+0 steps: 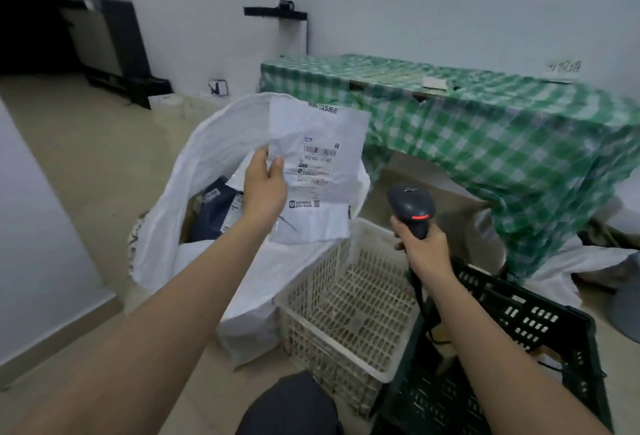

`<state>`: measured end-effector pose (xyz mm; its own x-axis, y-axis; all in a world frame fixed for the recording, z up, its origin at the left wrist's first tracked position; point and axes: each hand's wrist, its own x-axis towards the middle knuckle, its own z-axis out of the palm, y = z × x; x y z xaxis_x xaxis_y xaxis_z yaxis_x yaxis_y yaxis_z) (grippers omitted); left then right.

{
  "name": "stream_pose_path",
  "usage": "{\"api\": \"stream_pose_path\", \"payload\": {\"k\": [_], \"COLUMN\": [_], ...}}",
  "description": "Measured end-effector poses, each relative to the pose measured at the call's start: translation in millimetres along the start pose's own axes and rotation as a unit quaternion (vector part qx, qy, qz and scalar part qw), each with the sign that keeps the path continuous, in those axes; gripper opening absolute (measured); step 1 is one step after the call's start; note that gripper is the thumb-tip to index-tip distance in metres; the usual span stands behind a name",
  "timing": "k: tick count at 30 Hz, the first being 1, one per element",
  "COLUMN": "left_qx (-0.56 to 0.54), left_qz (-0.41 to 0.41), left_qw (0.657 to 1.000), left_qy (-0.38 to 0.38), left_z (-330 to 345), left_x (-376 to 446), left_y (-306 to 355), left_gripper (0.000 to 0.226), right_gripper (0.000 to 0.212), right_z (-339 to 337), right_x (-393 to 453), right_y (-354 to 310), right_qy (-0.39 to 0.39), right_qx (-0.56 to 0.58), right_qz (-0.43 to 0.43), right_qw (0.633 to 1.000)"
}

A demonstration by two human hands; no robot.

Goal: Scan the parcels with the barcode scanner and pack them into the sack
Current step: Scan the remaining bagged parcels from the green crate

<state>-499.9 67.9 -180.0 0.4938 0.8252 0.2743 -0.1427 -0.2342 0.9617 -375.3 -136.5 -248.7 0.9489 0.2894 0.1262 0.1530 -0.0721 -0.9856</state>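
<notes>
My left hand pinches the left edge of a flat white parcel and holds it upright over the open white sack, its barcode label facing me. My right hand grips the handle of a dark barcode scanner, whose red light is lit; the scanner sits to the right of and below the parcel, head pointing up and away. A dark blue parcel with a white label lies inside the sack, partly hidden by my left arm.
A white perforated plastic basket stands beside the sack, and a black crate is to its right. Behind them is a table under a green checked cloth. A dark cabinet stands at the far left wall.
</notes>
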Motion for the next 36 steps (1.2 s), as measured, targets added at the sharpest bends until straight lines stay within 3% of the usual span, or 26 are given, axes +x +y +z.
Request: {"api": "stream_pose_path", "payload": {"k": [8,10,12,15,17,23,27,32,36], "left_qx": [0.136,0.192,0.264,0.363,0.42,0.456,0.54,0.601,0.639], "left_qz": [0.17,0.224,0.25,0.229,0.184,0.122,0.063,0.064,0.062], "left_qw": [0.969,0.951,0.932,0.892,0.868,0.848,0.774,0.69,0.655], "left_qy": [0.116,0.093,0.015,-0.142,-0.191,-0.242,-0.323,-0.398,-0.399], "left_z": [-53.4,-51.5,-45.7,-34.4,-26.1,-2.7,0.0,9.0,25.4], "left_x": [78.6,97.7,118.3,147.1,159.6,165.4,171.4,183.0,185.5], "left_y": [33.2,23.3,-2.1,-64.6,-100.9,-141.8,-163.7,-166.6,-170.1], "left_gripper": [0.03,0.026,0.023,0.025,0.028,0.026,0.057,0.091,0.085], "right_gripper": [0.023,0.022,0.021,0.021,0.024,0.03,0.026,0.022,0.022], "right_z": [62.3,69.8,75.8,81.6,85.2,101.4,106.5,97.0,90.9], "right_x": [42.3,54.9,70.4,93.0,107.5,134.5,138.2,138.4,140.1], "right_y": [-29.2,-26.1,-20.5,-11.5,-3.9,12.0,20.2,18.8,4.0], "right_qy": [0.0,0.006,0.013,0.027,0.035,0.025,0.035,0.027,0.044], "right_qx": [-0.071,-0.069,-0.072,-0.076,-0.083,-0.094,-0.094,-0.128,-0.124], "right_qz": [-0.025,-0.022,-0.017,-0.009,-0.003,-0.003,-0.026,-0.065,-0.085], "right_qw": [0.997,0.997,0.997,0.997,0.996,0.995,0.995,0.989,0.988]}}
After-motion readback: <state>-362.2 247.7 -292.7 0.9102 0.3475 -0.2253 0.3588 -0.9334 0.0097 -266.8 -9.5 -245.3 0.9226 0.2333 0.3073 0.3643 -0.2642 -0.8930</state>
